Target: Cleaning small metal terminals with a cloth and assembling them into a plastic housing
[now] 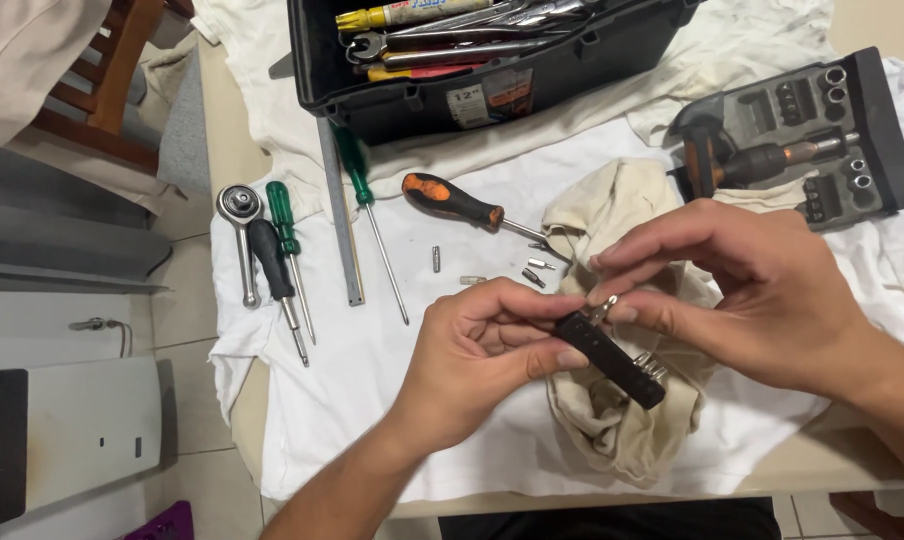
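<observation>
Head cam: I've got my left hand gripping the black bit holder by its near end, over the cream rag. My right hand pinches a small bit right at its top.

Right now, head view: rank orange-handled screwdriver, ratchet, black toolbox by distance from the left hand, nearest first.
From the left hand:
1. Orange-handled screwdriver, just above it on the white cloth.
2. Ratchet, far left of the cloth, beside the green screwdrivers.
3. Black toolbox, at the top edge, farthest back.
</observation>
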